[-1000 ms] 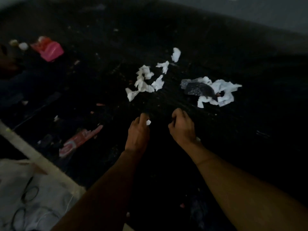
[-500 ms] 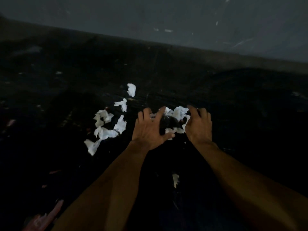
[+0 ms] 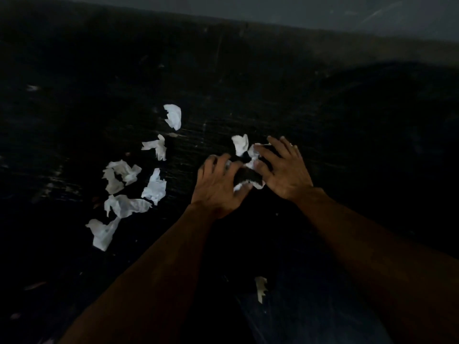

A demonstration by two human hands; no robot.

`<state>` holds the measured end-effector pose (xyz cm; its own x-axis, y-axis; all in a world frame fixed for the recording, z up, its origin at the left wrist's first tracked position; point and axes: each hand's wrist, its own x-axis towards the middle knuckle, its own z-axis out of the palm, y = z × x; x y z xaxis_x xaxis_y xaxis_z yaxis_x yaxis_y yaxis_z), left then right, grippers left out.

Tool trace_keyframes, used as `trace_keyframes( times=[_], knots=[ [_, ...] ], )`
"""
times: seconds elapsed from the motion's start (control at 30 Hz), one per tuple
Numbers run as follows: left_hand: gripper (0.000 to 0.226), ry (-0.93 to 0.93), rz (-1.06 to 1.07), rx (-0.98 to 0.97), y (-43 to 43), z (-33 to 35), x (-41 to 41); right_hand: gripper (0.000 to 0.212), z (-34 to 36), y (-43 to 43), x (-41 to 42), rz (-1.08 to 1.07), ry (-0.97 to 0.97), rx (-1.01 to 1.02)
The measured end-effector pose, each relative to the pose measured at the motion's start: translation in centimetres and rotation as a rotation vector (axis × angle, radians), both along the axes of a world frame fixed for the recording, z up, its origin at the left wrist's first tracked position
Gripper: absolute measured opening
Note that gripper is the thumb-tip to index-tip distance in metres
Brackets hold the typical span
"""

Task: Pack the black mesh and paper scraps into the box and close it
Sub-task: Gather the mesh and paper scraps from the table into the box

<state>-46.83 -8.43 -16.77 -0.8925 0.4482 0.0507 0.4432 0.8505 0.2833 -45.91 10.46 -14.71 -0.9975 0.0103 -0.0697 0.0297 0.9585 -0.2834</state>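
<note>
both hands have closed in: left hand and right hand, fingers curled, bunch black mesh and paper scraps mid-floor. gathering step; next, scoop the loose scraps leftward. no box visible.

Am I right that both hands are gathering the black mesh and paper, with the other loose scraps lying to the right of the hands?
Not quite. The head view shows the left hand and right hand gathering the black mesh and paper, but the loose scraps lie to the left of the hands, not the right.
</note>
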Motion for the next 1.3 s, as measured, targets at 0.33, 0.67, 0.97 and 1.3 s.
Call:
trace_keyframes(
  times=[0.33, 0.67, 0.97, 1.3],
  knots=[
    [0.05, 0.165, -0.068, 0.163, -1.0, -0.2, 0.0, 0.022, -1.8, -1.2, 1.4, -0.132, 0.296, -0.196],
    [0.062, -0.002, 0.201, 0.081, -0.9, 0.6, 3.6, 0.037, -1.2, -1.6, 5.2, -0.193, 0.151, -0.165],
    [0.028, -0.094, 0.236, 0.241, -6.6, 4.4, 7.0, 0.022, 0.8, -5.9, 6.8, -0.312, 0.105, -0.291],
    [0.042, 0.271, 0.501, 0.352, -19.5, 5.2, 8.1, 0.027, 4.9, -20.4, 3.3, 0.047, 0.19, -0.418]
  ],
)
